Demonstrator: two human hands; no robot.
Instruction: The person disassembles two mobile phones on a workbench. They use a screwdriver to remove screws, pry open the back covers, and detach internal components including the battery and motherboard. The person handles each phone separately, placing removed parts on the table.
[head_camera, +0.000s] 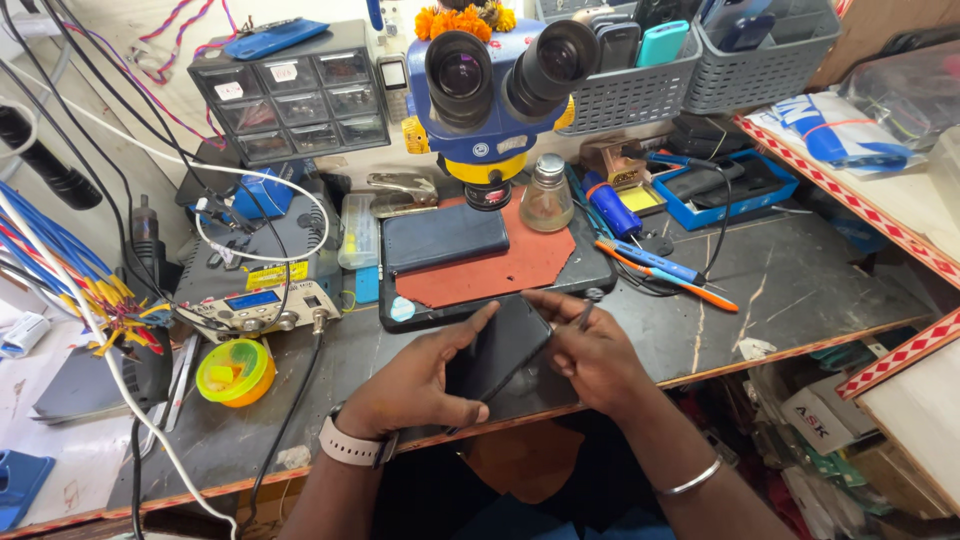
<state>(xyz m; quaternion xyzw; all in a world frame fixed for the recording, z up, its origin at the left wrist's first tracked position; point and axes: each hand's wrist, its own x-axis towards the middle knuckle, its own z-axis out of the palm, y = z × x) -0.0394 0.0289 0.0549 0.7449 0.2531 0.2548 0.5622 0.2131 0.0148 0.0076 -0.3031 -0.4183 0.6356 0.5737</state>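
I hold the flat black glossy phone tilted above the near edge of the dark scratched workbench. My left hand clasps its lower end; my right hand pinches a thin dark tool beside its upper edge, which I judge needs gentle, steady pressure.

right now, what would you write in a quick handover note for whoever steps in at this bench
Left hand: holds the dark phone from below, tilted above the bench edge.
Right hand: on the phone's upper edge, a thin tool between its fingers.
Nearby: a second phone lies on the red mat under the microscope.
Done: phone picked up; it looks closed.
Left: cannot tell whether any opening has begun.
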